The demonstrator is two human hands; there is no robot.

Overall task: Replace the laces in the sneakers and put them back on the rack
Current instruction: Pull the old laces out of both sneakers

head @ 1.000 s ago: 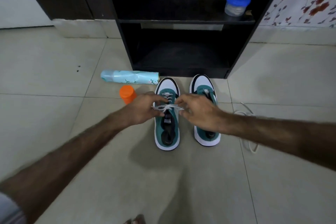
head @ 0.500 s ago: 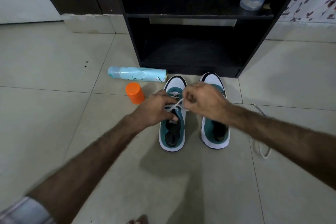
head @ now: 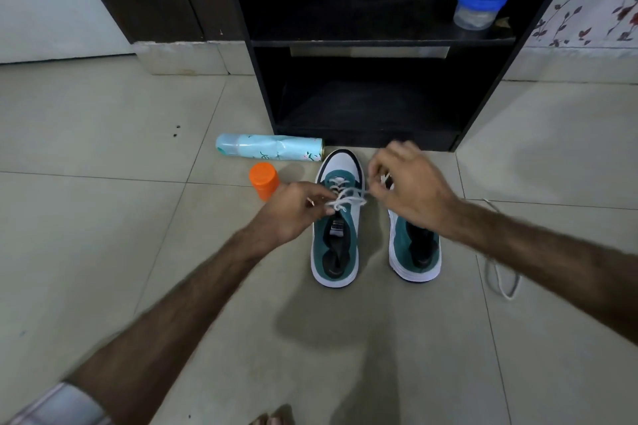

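Left hand and right hand each pinched an end of the white lace, pulled apart, probably to cinch it. The teal-and-white left sneaker sat on the floor before the black rack, its twin alongside.

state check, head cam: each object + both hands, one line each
left sneaker: upright on floor, laced, ends being tied
right sneaker: upright on floor, front hidden by right hand
white lace: threaded, ends pinched by both hands
left hand: pinches lace
right hand: pinches lace, raised
loose lace: lying on floor
spray can: on its side
orange bottle: upright, capped
blue-lidded jar: closed, on shelf
rack: lower shelf holds no shoes
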